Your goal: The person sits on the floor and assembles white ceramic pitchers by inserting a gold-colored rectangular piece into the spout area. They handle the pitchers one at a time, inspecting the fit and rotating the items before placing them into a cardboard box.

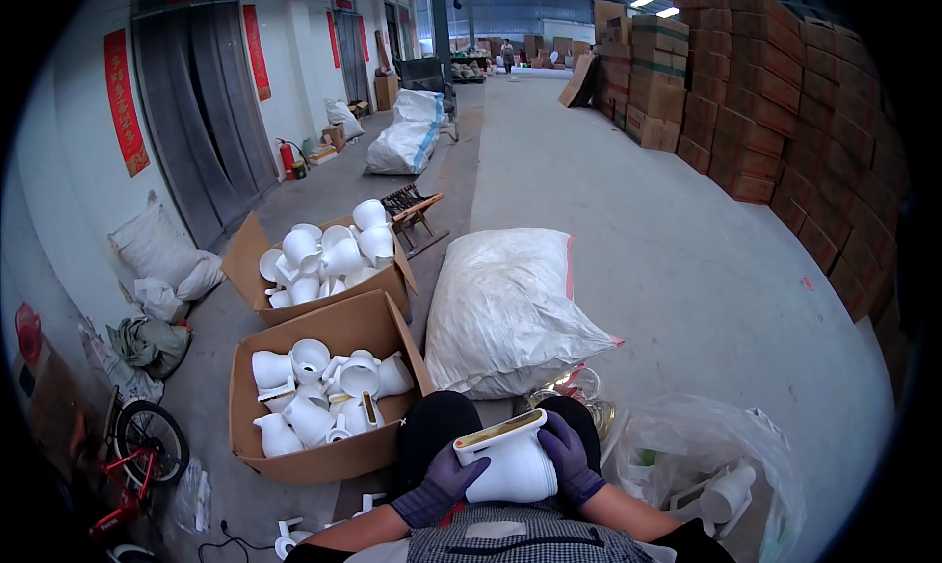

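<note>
A white plastic jug (512,473) lies tilted in my lap, its handle side up, with a gold-coloured strip (502,430) along the handle. My left hand (444,480), in a purple glove, grips the jug's left side near one end of the handle. On the other side my gloved right hand (566,453) is closed round the body by the handle's far end. Left of my knees, a cardboard box (324,464) contains several white jugs (312,421), some with gold strips. Shiny gold-coloured parts (587,386) lie just beyond my right knee, partly hidden.
A second box (394,283) of white jugs stands behind the first. Ahead lies a full white woven sack (510,313). At my right, a clear plastic bag (692,421) holds white parts. Stacked cartons (756,112) line the right side; a small red bicycle (147,455) stands left.
</note>
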{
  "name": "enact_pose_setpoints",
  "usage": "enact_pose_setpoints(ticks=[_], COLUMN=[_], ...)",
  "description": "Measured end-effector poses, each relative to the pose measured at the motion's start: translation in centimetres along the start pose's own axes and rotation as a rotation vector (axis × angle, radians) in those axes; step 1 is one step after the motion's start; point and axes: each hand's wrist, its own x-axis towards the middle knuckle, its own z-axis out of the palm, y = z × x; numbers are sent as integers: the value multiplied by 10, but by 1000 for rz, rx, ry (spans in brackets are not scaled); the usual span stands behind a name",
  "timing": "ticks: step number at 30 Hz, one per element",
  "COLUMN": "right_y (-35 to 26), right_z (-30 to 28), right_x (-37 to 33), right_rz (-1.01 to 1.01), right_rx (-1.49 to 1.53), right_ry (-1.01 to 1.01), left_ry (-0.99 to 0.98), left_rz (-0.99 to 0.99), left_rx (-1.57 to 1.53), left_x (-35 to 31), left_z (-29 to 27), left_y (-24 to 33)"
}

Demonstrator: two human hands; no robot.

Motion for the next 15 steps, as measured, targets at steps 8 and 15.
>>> enact_pose_setpoints(ticks=[8, 15], right_y=[-6, 9], right_z=[-3, -9], right_x=[2, 5], right_rz=[-11, 6], right_rx=[-41, -35], right_ry=[-42, -36], left_ry=[-12, -36], left_rz=[25, -5], left_rx=[-53, 27], left_x=[2, 3], left_z=[1, 1], left_y=[-9, 10])
